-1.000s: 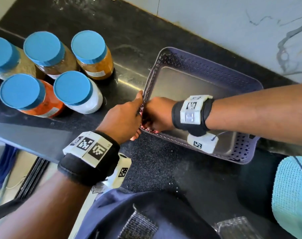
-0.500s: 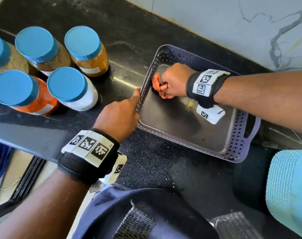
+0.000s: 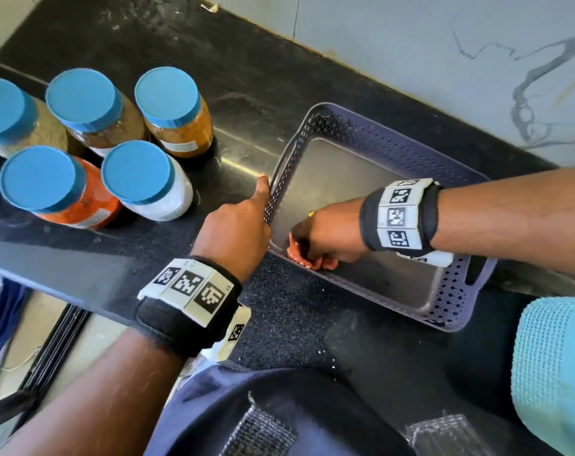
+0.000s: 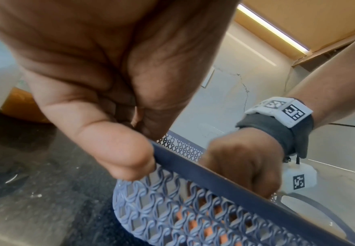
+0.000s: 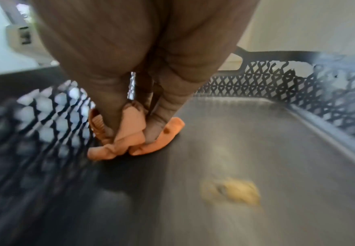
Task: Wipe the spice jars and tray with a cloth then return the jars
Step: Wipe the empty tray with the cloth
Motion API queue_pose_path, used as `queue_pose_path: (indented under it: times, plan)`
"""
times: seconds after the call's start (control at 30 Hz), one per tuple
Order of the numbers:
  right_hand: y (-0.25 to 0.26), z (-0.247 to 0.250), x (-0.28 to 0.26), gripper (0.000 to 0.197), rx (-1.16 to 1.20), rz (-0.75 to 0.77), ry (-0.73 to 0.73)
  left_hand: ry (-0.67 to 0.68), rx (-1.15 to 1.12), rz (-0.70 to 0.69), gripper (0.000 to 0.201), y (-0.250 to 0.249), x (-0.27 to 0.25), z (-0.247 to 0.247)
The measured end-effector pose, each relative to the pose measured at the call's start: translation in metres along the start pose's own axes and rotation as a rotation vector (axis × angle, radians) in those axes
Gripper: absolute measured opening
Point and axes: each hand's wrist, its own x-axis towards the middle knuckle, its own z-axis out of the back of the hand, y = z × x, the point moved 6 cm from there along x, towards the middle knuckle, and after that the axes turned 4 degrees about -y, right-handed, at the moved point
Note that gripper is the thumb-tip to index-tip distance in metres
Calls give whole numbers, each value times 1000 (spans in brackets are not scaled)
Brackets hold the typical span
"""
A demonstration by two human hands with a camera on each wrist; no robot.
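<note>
A purple perforated tray [image 3: 394, 149] stands on the black counter [image 3: 246, 77]. My left hand [image 3: 240, 232] grips its left rim [image 4: 193, 168], thumb along the outside of the wall. My right hand [image 3: 325, 235] is inside the tray at its near left corner, fingers curled round a bunched orange cloth [image 5: 130, 138] and pressing it to the tray floor [image 5: 256, 133]. The cloth [image 3: 300, 256] shows under the knuckles in the head view. Several blue-lidded spice jars [image 3: 141, 179] stand together on the counter to the left.
A yellow smudge [image 5: 231, 191] lies on the tray floor to the right of the cloth. A marbled wall [image 3: 444, 60] rises right behind the tray. A turquoise cloth-like thing [image 3: 555, 373] sits at the near right. The counter's front edge [image 3: 65, 284] runs under my left wrist.
My right hand has swept the cloth from the tray's far left corner back to its near left corner. My left hand has kept its hold on the rim.
</note>
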Motion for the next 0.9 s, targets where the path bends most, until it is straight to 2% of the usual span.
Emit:
queue_pose_path:
  times: [0.07,0.13,0.17,0.2,0.27,0.33,0.43,0.53,0.6,0.63,0.7,0.73,0.83,0.9]
  plan:
    - [-5,-10,-17,19,-12,16,72,13,13,-15,73,0,1,0]
    - [-7,-20,-23,21,-216,40,157,13,-3,-30,72,1,1,2]
    - [-5,-19,-21,23,-224,-1,170,13,-5,-40,72,1,2,2]
    - [-2,-7,-19,25,-138,-63,135,16,-6,-53,71,0,2,2]
    - [-2,6,-1,26,-33,-88,-9,19,2,-76,72,0,1,2]
    - [-3,25,15,26,-68,-101,-106,8,30,-79,72,-1,1,4]
    - [-1,42,22,27,-250,-70,-105,8,56,-82,71,-2,1,4]
    - [-13,53,11,21,-204,-217,-139,17,77,-113,70,0,2,3]
    - [-49,65,-3,16,-79,-511,-202,27,75,-124,70,3,4,2]
    - [-69,71,-15,20,-8,-649,-258,37,72,-130,70,3,4,1]
    - [-94,78,-28,36,105,-770,-377,56,71,-141,69,2,4,-2]
    - [-99,78,-30,38,160,-801,-400,56,68,-144,69,3,3,-3]
    - [-89,78,-14,37,260,-735,-382,40,63,-144,70,2,2,-3]
    - [-68,72,0,40,177,-666,-330,42,48,-131,69,3,3,-3]
